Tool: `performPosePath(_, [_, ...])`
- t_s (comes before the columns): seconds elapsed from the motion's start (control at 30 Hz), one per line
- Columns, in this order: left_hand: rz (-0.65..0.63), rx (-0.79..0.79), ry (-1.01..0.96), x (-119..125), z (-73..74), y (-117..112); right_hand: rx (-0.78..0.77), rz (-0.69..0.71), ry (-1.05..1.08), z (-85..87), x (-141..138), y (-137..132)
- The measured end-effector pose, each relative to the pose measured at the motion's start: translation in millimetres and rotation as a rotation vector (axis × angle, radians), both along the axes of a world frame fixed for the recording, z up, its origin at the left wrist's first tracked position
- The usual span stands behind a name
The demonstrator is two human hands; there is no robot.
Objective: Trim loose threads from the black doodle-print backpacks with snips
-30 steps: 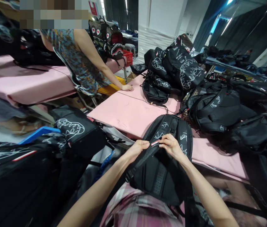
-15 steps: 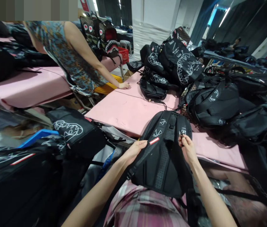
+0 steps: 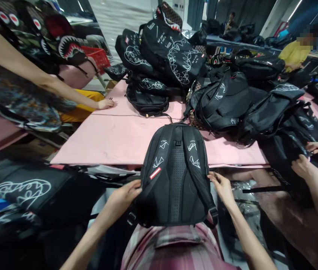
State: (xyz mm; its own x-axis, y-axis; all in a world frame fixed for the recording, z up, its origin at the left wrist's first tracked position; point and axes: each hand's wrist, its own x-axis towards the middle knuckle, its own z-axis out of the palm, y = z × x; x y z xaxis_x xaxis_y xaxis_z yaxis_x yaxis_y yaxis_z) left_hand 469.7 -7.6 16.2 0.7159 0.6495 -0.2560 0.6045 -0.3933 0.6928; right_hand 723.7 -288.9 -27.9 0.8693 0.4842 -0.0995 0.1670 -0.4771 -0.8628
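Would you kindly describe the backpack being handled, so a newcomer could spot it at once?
Find the pink table; at its near edge a black backpack lies straps-up between the left hand and right hand. Unlike the piled bags behind, it lies alone, showing a small red-and-white tag.
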Motion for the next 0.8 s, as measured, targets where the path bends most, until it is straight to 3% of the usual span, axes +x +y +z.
performPosePath(0.1, [0.032,0.075,-0.063,34.3,26.8,3.5,-0.031,0.070,0.017,-2.9,1.9,32.6])
performPosePath(0.2, [-0.068,0.026,-0.170,78.8,33.9,-13.8,0.088,0.132,0.141,-8.0,6.7,50.0])
performPosePath(0.27, [-0.137,-0.088,-0.197,109.8,24.1,-32.3,0.196,0.129,0.272,-11.0,7.9,52.1])
performPosePath(0.37, [-0.173,-0.243,-0.178,149.5,-3.9,-58.2,0.302,0.072,0.418,-13.7,5.6,48.7])
performPosePath(0.47, [-0.172,-0.289,-0.196,173.0,-30.7,-66.8,0.352,0.042,0.484,-15.7,4.3,45.9])
performPosePath(0.53, [-0.141,-0.339,-0.242,179.7,-39.7,-59.1,0.358,0.046,0.493,-17.8,6.8,45.9])
performPosePath(0.6, [-0.110,-0.416,-0.278,183.5,-39.3,-42.7,0.346,0.063,0.503,-20.7,10.8,47.1])
performPosePath(0.7, [-0.021,-0.572,-0.383,196.9,-24.1,-8.9,0.321,0.044,0.514,-22.9,16.9,51.5])
performPosePath(0.8, [0.074,-0.611,-0.557,231.1,-4.6,28.9,0.379,-0.036,0.533,-14.8,28.3,64.8])
